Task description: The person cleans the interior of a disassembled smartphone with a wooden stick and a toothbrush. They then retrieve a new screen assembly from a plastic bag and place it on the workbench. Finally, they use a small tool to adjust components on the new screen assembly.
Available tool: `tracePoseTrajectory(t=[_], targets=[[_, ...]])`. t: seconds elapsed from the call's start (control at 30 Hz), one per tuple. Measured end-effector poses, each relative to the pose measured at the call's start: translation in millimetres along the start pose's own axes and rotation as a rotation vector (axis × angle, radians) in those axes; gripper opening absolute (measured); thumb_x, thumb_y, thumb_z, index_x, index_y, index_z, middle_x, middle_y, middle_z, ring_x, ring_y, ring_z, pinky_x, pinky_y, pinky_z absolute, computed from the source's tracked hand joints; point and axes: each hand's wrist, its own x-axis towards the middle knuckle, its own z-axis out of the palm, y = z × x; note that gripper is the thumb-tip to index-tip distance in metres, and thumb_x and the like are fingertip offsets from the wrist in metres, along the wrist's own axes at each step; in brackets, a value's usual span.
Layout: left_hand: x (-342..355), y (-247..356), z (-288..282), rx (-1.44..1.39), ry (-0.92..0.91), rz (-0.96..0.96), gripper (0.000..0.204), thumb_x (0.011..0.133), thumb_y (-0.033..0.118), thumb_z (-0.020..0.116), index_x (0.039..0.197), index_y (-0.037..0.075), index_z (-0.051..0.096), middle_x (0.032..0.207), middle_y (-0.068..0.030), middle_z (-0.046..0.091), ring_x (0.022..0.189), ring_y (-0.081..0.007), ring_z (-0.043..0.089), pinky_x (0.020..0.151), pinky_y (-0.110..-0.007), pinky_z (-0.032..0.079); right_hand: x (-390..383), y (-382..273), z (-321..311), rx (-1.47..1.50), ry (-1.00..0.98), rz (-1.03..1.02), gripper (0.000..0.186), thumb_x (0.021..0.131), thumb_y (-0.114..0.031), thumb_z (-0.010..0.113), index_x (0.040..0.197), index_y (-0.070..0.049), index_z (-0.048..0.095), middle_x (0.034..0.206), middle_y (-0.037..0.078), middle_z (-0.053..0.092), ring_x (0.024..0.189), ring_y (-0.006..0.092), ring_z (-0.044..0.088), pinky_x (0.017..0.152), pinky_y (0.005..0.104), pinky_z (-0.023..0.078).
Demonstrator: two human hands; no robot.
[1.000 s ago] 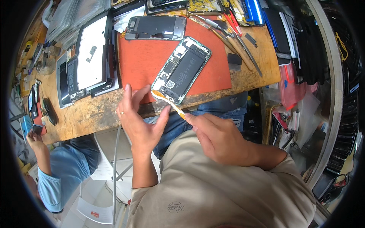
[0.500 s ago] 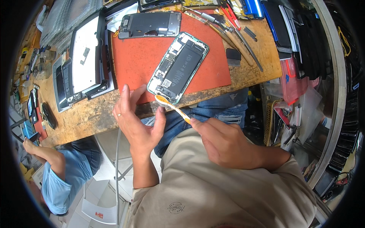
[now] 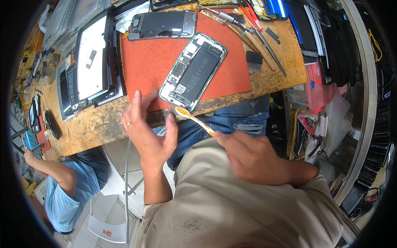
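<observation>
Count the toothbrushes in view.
1: the toothbrush, held in the right hand, its head by the near end of the opened phone. Others may be hidden.

Head-worn left fisheye, facing down from close above hands [image 3: 153,140], workbench [image 3: 91,129].

Worn wooden bench [image 3: 78,138], red mat [image 3: 144,62], tools [image 3: 266,59]

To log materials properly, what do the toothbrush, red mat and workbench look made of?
Toothbrush: probably plastic, smooth white and orange, by its molded curve. Red mat: matte, perhaps rubber or silicone; flat, fairly uniform colour. Workbench: apparently wood, worn; brown surface, dark scuffed edge.
</observation>
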Motion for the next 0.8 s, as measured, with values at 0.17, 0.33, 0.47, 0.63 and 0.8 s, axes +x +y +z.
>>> tracePoseTrajectory(t=[0.17,0.33,0.47,0.63,0.8], targets=[[-10,-2,-1,-0.132,0.172,-0.105,0.052,0.093,-0.003,0.077,0.143,-0.002,0.062,0.122,-0.0172,0.07,0.11,-0.0292,0.065,0.092,-0.04,0.052,-10,-1,-57,0.004,-0.188,0.052,0.038,0.087,0.011,0.068,0.124,0.006,0.075,0.08,0.012,0.064,0.061,0.0281,0.065,0.052,0.0371,0.052],[-15,-8,-8,-0.246,0.314,-0.144,0.007,0.101,-0.007,0.07,0.105,-0.003,0.074,0.102,-0.0116,0.069,0.084,-0.0241,0.065,0.086,-0.036,0.055,-2,15,-61,0.116,0.025,0.081,0.035,0.088,0.012,0.069,0.121,0.004,0.077,0.08,0.013,0.067,0.063,0.0287,0.068,0.054,0.0368,0.052],[-7,-8,-15,-0.123,0.29,0.005,0.007,0.102,-0.004,0.067,0.096,-0.002,0.07,0.099,-0.0108,0.069,0.085,-0.0252,0.064,0.1,-0.043,0.051,7,14,-34,0.221,0.024,0.021,0.035,0.087,0.012,0.07,0.12,0.003,0.078,0.08,0.013,0.067,0.064,0.0283,0.068,0.055,0.0368,0.052],[-12,0,1,-0.312,0.562,-0.219,0.005,0.102,-0.002,0.067,0.105,-0.001,0.07,0.096,-0.0106,0.072,0.094,-0.0258,0.066,0.111,-0.048,0.046,5,24,-37,0.067,-0.038,0.017,0.041,0.084,0.007,0.073,0.124,0.0,0.077,0.083,0.011,0.065,0.063,0.0278,0.068,0.055,0.0392,0.054],[-10,-6,-14,-0.078,0.246,-0.086,0.011,0.102,0.0,0.069,0.112,0.001,0.073,0.097,-0.0086,0.075,0.103,-0.0246,0.069,0.116,-0.053,0.043,3,36,-43,0.081,0.021,-0.021,0.041,0.083,0.005,0.074,0.123,-0.001,0.078,0.083,0.01,0.064,0.062,0.0279,0.067,0.055,0.0398,0.054]])
